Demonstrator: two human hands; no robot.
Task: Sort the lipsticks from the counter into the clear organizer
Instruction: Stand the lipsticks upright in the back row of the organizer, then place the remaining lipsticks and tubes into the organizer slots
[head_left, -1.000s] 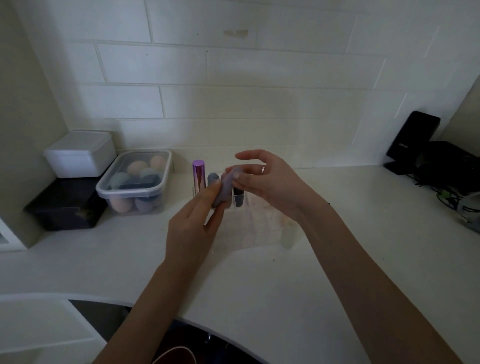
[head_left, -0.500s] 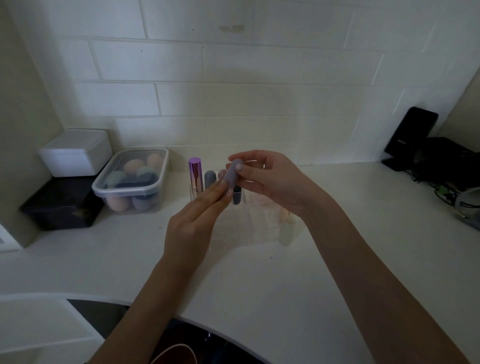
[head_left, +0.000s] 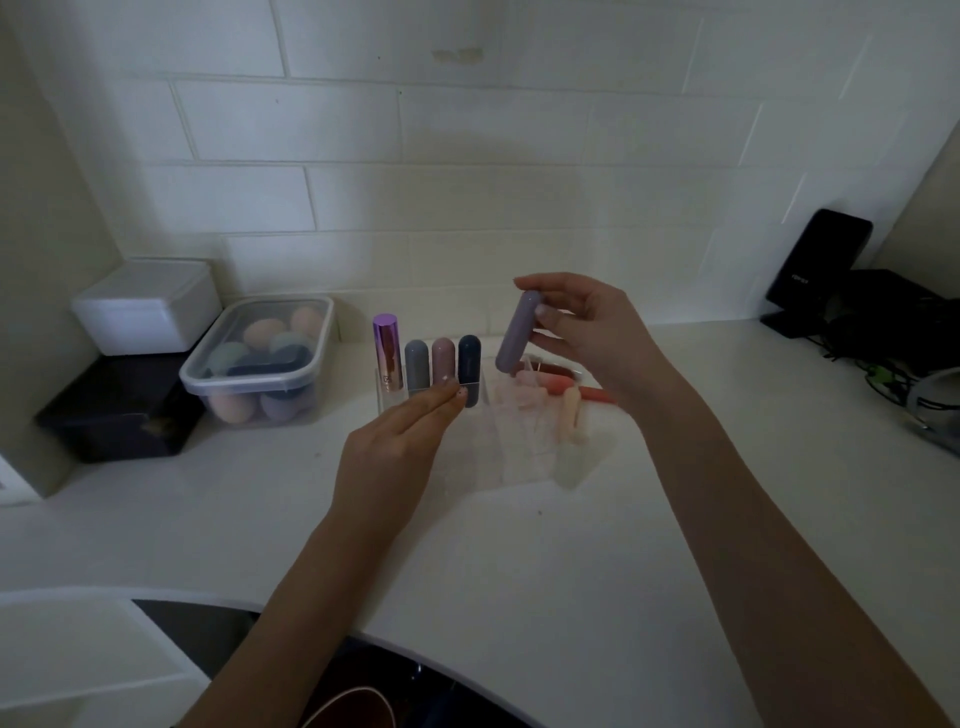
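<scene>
My right hand (head_left: 592, 338) holds a lilac capsule-shaped lipstick (head_left: 516, 332) nearly upright, just above the clear organizer (head_left: 498, 441) on the white counter. In the organizer's back row stand a shiny purple lipstick (head_left: 387, 351), a grey one (head_left: 416, 364), a mauve one (head_left: 443, 359) and a dark navy one (head_left: 469, 364). My left hand (head_left: 395, 447) hovers in front of that row with fingers stretched out and nothing in it. A pale peach lipstick (head_left: 570, 410) and a red one (head_left: 597, 395) sit at the organizer's right side.
A clear lidded tub of makeup sponges (head_left: 260, 358) stands at the left, beside a white box (head_left: 145, 306) stacked on a black box (head_left: 119, 405). Black devices and cables (head_left: 872, 312) fill the right back corner. The counter's front edge (head_left: 467, 660) curves close to me.
My right hand has lifted the lilac lipstick up and to the right, away from my left hand. My left hand let go of it and dropped lower, uncovering the row of lipsticks.
</scene>
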